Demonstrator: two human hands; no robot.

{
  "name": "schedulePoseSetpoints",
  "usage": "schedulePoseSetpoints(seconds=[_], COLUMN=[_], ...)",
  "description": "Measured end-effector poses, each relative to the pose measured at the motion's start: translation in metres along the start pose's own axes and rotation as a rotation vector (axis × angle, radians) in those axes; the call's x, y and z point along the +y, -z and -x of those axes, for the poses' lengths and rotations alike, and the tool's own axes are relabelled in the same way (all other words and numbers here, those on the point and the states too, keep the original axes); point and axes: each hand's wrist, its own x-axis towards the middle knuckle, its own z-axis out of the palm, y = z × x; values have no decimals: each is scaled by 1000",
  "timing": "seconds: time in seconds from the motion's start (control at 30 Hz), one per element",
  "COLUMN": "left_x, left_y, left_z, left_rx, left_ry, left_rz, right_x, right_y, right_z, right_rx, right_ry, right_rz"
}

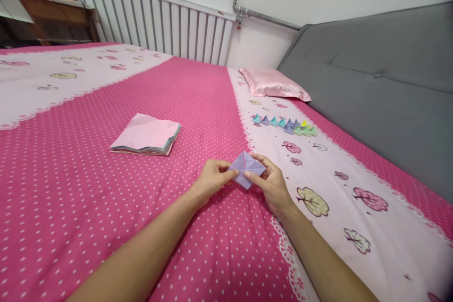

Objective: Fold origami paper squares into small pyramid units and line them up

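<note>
A small folded sheet of purple origami paper [247, 165] is held just over the bed, its diamond shape pointing toward and away from me. A gap along its upper fold lets the pink bedding show through. My left hand [211, 178] pinches its left corner, thumb on top. On the right side, my right hand [272, 180] grips it with the thumb pressed on the front and the fingers behind, partly hidden. To the left lies a stack of square paper [148, 132] with a pink sheet uppermost. Several small folded paper pieces [288, 125] in blue, purple, green and yellow stand in a cluster at the right.
The bed's pink dotted cover [198, 89] spreads under everything. Farther back are a pink pillow [274, 84], a grey padded headboard [371, 56] and a white radiator [152, 16] with a pipe. A wooden desk [53, 12] stands at the far left.
</note>
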Motion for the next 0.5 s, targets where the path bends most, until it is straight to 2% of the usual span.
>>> schedulePoseSetpoints(seconds=[0.33, 0.5], left_x=[-9, -10], left_y=[-1, 0], left_z=[-4, -4], left_rx=[-5, 73], left_ry=[-68, -35], left_rz=[-247, -317], right_x=[1, 0], right_y=[1, 1], right_z=[1, 0], right_rx=[-7, 6], right_ry=[14, -42], right_rz=[158, 174])
